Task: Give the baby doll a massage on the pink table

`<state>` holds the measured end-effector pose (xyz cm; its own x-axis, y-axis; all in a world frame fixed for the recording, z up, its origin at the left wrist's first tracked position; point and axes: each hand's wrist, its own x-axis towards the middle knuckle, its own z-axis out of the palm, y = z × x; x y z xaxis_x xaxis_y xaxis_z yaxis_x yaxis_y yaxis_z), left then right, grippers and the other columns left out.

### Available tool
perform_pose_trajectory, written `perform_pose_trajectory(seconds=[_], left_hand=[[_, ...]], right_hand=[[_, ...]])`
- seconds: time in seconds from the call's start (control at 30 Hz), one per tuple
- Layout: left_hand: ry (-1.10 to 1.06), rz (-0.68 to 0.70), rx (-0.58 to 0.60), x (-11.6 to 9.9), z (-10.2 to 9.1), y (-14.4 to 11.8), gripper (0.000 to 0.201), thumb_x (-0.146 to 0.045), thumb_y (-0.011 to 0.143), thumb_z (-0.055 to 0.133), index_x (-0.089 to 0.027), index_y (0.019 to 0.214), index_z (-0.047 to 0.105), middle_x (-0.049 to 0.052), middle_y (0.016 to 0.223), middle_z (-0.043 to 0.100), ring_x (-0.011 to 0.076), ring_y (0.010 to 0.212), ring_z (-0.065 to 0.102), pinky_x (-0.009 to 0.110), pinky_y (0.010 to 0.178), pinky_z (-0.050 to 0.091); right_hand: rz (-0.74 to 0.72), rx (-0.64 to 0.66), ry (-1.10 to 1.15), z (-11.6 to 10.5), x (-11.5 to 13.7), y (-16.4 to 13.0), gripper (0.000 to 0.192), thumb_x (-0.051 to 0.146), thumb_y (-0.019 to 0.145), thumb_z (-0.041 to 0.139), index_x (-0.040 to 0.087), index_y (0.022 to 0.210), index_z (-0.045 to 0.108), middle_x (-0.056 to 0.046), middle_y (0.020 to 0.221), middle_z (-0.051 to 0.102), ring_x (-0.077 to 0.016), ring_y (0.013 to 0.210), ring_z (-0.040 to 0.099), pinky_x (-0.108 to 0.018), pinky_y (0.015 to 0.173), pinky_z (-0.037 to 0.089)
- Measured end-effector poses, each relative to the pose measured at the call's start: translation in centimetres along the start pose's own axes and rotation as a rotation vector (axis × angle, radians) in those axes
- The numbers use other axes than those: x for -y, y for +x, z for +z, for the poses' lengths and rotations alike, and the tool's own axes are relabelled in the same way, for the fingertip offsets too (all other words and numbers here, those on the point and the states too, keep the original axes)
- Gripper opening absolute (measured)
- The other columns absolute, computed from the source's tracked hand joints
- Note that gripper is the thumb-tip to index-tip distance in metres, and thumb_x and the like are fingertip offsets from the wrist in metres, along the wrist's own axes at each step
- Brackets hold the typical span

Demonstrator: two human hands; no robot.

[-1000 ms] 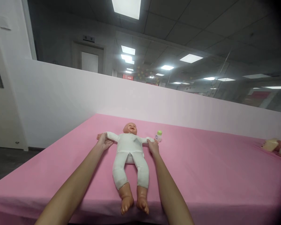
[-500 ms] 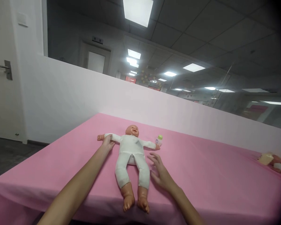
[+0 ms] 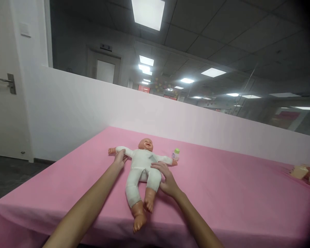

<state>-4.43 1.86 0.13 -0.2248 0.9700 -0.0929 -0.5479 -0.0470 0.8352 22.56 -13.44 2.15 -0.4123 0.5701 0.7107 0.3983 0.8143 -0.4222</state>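
Observation:
A baby doll [image 3: 139, 162] with a bare head and a white cloth body lies face up on the pink-covered table [image 3: 222, 186]. Its arms are spread, and its feet point towards me. At the doll's upper arm on the left, my left hand [image 3: 120, 159] rests with fingers extended against the sleeve; part of them is hidden. My right hand [image 3: 167, 178] lies on the doll's hip and upper thigh on the right, its fingers stretched over the cloth and the thumb along the outer thigh. Beside the doll's right-side hand stands a small clear bottle with a green cap [image 3: 176, 154].
A low white wall [image 3: 155, 110] with glass above it borders the table's far side. At the far right edge lie a pale yellow item [image 3: 299, 171] and a partly seen reddish and white thing. A door with a metal handle [image 3: 11, 83] is at the left.
My right hand has moved left onto the doll's hip and thigh. The leg on that side has shifted left and up, its foot now nearer the other leg. My left hand stays at the doll's arm.

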Motion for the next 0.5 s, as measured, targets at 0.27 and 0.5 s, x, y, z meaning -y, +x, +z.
perform_pose_trajectory(seconds=[0.27, 0.5], left_hand=[[0.073, 0.101, 0.017, 0.0, 0.3, -0.7, 0.018, -0.016, 0.085, 0.061, -0.019, 0.103, 0.057, 0.004, 0.081, 0.064, 0.0204, 0.077, 0.066, 0.033, 0.072, 0.055], [0.165, 0.236, 0.070, 0.0, 0.6, -1.1, 0.029, -0.030, 0.075, 0.078, -0.020, 0.098, 0.062, -0.002, 0.075, 0.061, 0.0157, 0.071, 0.060, 0.026, 0.066, 0.047]], right_hand=[[0.128, 0.003, 0.237, 0.0, -3.1, 5.6, 0.054, 0.014, 0.081, 0.058, 0.026, 0.133, 0.065, -0.007, 0.134, 0.067, -0.0279, 0.123, 0.062, -0.046, 0.104, 0.051], [0.098, 0.044, 0.301, 0.4, -3.6, 7.9, 0.044, 0.017, 0.084, 0.061, 0.028, 0.125, 0.072, -0.007, 0.125, 0.070, -0.0267, 0.120, 0.063, -0.043, 0.102, 0.052]])
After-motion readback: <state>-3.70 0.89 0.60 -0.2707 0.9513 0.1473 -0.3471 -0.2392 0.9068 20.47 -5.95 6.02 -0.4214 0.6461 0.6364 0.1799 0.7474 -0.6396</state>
